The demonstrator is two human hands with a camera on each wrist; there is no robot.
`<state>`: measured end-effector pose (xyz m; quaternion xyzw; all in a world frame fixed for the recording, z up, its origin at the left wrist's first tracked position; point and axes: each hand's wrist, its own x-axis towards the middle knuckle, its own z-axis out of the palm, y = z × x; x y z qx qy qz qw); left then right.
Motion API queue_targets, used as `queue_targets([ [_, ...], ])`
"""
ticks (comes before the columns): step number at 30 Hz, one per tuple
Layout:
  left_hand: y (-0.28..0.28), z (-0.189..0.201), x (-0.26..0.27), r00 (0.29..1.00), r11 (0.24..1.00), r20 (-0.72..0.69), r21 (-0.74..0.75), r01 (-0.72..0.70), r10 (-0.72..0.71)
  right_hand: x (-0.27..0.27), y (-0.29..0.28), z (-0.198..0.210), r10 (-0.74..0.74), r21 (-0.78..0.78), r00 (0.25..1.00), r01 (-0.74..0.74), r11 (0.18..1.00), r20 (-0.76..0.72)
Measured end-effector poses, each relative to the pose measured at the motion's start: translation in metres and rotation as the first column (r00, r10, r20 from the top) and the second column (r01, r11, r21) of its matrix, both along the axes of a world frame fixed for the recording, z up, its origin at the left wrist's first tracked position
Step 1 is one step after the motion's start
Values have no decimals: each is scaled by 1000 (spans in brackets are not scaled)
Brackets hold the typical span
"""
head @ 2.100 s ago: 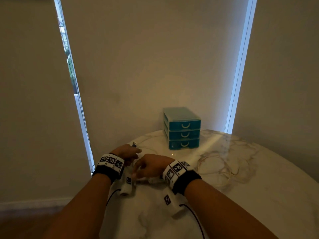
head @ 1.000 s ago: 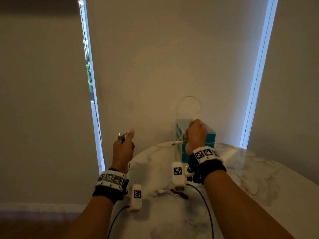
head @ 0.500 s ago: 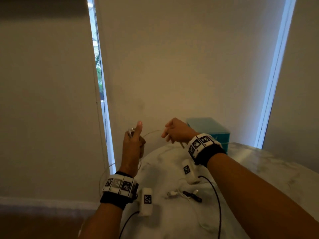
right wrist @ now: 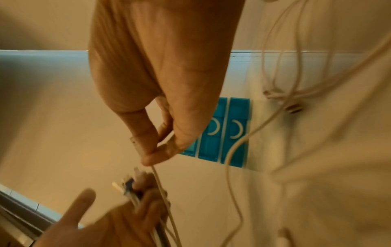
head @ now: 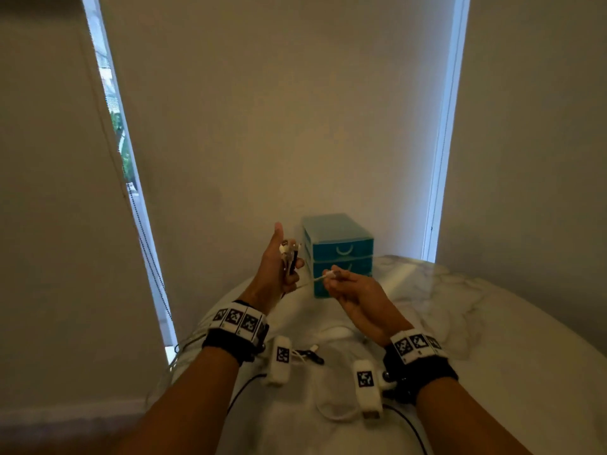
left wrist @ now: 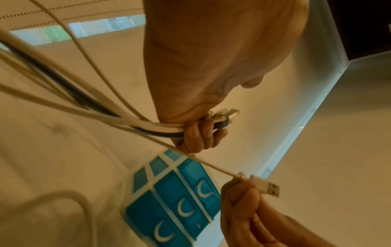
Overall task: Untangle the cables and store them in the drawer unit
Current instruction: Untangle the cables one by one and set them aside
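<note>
My left hand [head: 283, 262] is raised above the table's far left edge, thumb up, fingers curled round a bundle of white and black cable ends [left wrist: 220, 119]. My right hand [head: 338, 284] is just right of it and pinches the USB plug [left wrist: 267, 188] of a white cable [left wrist: 203, 161] that runs back to the left hand. Behind both hands stands the teal drawer unit [head: 341, 249], its three drawers closed. Loose cable ends [head: 308, 354] lie on the marble table [head: 476, 323] between my wrists.
Slack white cable loops [right wrist: 281, 66] lie on the table near the drawer unit. The round table's edge curves close to the wall and blinds [head: 262, 126]. A window strip [head: 118, 133] stands at the left, another at the right.
Both hands rose from the table with cables. The right hand swung up high, then came down and over next to the left hand, now pinching one plug.
</note>
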<state>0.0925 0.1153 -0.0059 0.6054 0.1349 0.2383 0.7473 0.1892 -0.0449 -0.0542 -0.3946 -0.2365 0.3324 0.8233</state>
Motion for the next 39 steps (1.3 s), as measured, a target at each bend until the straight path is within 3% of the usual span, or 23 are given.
queue_targets([
  [4, -27, 2, 24, 995, 995, 9, 23, 96, -97, 0, -10, -19, -82, 39, 996, 83, 996, -31],
  [8, -47, -6, 47, 988, 989, 41, -33, 147, -146, -2, -25, -17, -159, 54, 983, 154, 987, 94],
  [12, -59, -21, 60, 981, 981, 20, 3, 194, -194, -2, -43, -16, -362, -40, 900, 382, 923, 242],
  [15, -69, -28, 65, 983, 982, -9, 61, 181, -181, 4, -52, -25, -484, -54, 844, 507, 860, 230],
  [19, -81, -31, 70, 988, 954, -73, 261, 148, -133, 9, -59, -28, -583, -20, 785, 600, 800, 211],
  [23, -91, -32, 72, 985, 815, -157, 559, 151, -75, 12, -59, -28, -615, 10, 759, 627, 779, 214],
  [25, -90, -34, 75, 985, 735, -161, 660, 157, -67, 11, -60, -29, -557, 21, 787, 573, 819, 265],
  [27, -87, -37, 80, 991, 727, -108, 674, 130, -76, 12, -61, -28, -499, 34, 817, 512, 859, 288],
  [30, -86, -31, 75, 999, 797, 0, 603, 36, -45, 18, -67, -23, -456, 64, 871, 452, 890, 185],
  [33, -84, -16, 67, 997, 888, 69, 460, 0, -36, 22, -76, -25, -301, -183, 898, 371, 910, 322],
  [36, -78, 5, 58, 998, 851, 46, 522, -54, 35, 20, -79, -28, 89, -519, 849, 233, 822, 521],
  [39, -66, 21, 49, 999, 849, 0, 527, -41, 49, 9, -77, -25, 455, -747, 740, 95, 658, 496],
])
